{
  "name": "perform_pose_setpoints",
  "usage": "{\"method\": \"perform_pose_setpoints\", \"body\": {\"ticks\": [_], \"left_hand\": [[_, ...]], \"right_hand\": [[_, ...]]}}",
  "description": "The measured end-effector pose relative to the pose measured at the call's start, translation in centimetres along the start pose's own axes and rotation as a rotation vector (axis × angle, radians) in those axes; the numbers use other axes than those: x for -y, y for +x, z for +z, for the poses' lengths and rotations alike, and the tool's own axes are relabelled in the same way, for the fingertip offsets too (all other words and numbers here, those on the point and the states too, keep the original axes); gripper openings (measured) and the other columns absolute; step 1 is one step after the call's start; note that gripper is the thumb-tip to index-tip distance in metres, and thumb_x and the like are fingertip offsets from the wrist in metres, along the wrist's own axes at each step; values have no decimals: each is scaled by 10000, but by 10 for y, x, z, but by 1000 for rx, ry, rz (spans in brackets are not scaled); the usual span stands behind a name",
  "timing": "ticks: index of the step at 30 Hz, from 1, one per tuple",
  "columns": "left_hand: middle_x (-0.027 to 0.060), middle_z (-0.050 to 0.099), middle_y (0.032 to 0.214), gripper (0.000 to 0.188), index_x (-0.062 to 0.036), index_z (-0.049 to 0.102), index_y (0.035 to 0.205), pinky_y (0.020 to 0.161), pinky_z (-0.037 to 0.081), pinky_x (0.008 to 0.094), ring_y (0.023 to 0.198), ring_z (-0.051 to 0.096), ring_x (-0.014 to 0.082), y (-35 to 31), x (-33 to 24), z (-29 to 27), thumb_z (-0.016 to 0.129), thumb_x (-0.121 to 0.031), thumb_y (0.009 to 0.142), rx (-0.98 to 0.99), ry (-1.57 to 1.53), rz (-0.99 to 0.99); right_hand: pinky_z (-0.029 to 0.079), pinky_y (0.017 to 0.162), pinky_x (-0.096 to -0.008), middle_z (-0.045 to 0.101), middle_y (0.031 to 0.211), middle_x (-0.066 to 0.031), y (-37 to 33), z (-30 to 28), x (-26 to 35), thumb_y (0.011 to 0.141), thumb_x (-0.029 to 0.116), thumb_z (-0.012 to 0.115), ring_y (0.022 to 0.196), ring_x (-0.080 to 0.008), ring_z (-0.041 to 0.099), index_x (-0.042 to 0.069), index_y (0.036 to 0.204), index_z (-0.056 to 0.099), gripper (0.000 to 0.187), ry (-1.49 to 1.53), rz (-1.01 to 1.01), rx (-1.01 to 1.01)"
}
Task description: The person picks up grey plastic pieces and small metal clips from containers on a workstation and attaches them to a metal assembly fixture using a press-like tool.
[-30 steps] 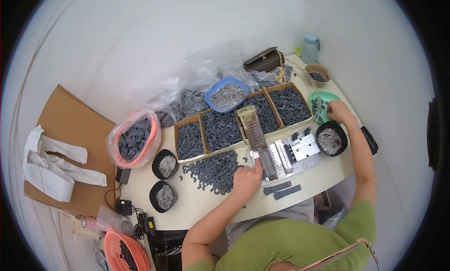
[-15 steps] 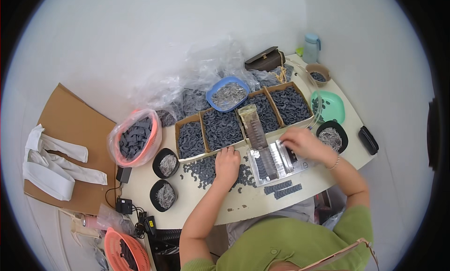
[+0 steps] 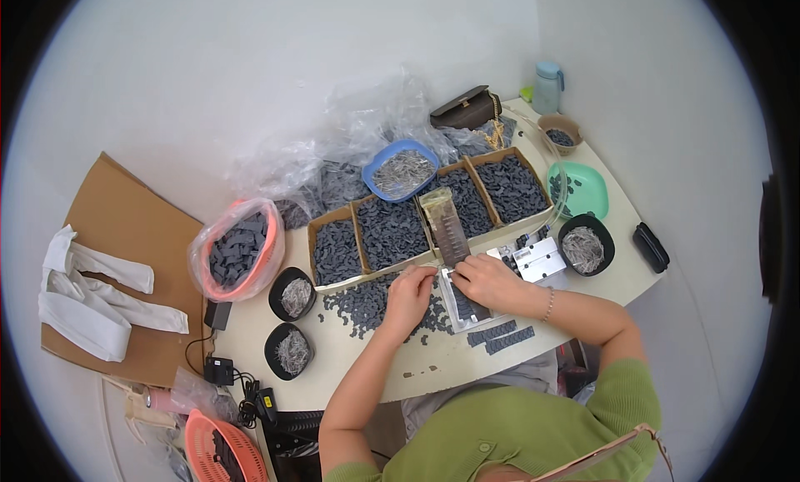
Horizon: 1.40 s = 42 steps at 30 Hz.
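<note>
My left hand (image 3: 409, 299) is closed, fingertips pinched together, at the upper left corner of a silver metal jig (image 3: 542, 259). Whatever sits in that pinch is too small to make out. Across the jig reaches my right hand (image 3: 492, 282), its fingers bent and pressed together close to the left fingertips. What they grip is hidden. Just above the right fingers, a clear ribbed plastic holder (image 3: 446, 225) leans over the box edge. Loose dark grey small parts (image 3: 367, 307) lie beside and under my left hand. Joined strips of such parts (image 3: 508, 340) lie in front of the jig.
A divided cardboard box (image 3: 392, 232) of grey parts stands behind the jig. A blue bowl (image 3: 402, 172) of metal pins rests on it. Black bowls of pins (image 3: 293, 352) flank the work area. A green tray (image 3: 587, 190) and black case (image 3: 650, 247) are right.
My right hand has moved left across the jig, baring its right part. My left hand has turned and shifted slightly right, its fingers now pinched beside the right fingertips.
</note>
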<state>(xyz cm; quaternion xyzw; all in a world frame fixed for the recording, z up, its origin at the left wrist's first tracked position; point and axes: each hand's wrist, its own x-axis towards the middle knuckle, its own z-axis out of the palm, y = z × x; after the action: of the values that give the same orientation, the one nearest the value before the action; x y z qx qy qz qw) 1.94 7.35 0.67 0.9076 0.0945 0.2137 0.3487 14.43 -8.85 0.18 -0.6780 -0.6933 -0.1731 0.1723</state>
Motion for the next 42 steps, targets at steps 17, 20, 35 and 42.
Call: {"method": "perform_pose_setpoints", "body": {"ticks": [17, 20, 35, 42], "left_hand": [[149, 533, 1191, 531, -132, 586, 1256, 826, 437, 401, 970, 550, 300, -30, -6, 9, 559, -52, 732, 56, 702, 466], [169, 559, 1175, 471, -89, 606, 1210, 870, 428, 407, 1012, 545, 297, -35, -13, 2, 595, -51, 741, 42, 602, 404], [163, 618, 823, 108, -4, 655, 829, 714, 478, 422, 798, 607, 349, -144, 94, -180, 691, -74, 755, -313, 763, -496], [162, 621, 785, 96, -5, 630, 780, 702, 485, 423, 760, 619, 342, -141, 97, -185, 699, -53, 735, -194, 644, -632]], "right_hand": [[469, 798, -347, 587, 1022, -87, -19, -8, 6, 767, 94, 586, 931, -245, 565, 3, 1099, 627, 347, 108, 90, 56], [461, 775, -329, 584, 1024, -84, -15, -8, 16, 777, 114, 562, 926, -223, 555, -19, 1119, 611, 370, -72, 43, 104], [491, 716, -414, 602, 858, -106, -68, -78, -40, 719, 33, 621, 832, -303, 603, 81, 910, 648, 199, -155, 623, -87], [484, 712, -412, 590, 872, -109, -120, -95, -63, 712, 62, 694, 851, -308, 597, 50, 850, 620, 156, -115, 862, 171]]}}
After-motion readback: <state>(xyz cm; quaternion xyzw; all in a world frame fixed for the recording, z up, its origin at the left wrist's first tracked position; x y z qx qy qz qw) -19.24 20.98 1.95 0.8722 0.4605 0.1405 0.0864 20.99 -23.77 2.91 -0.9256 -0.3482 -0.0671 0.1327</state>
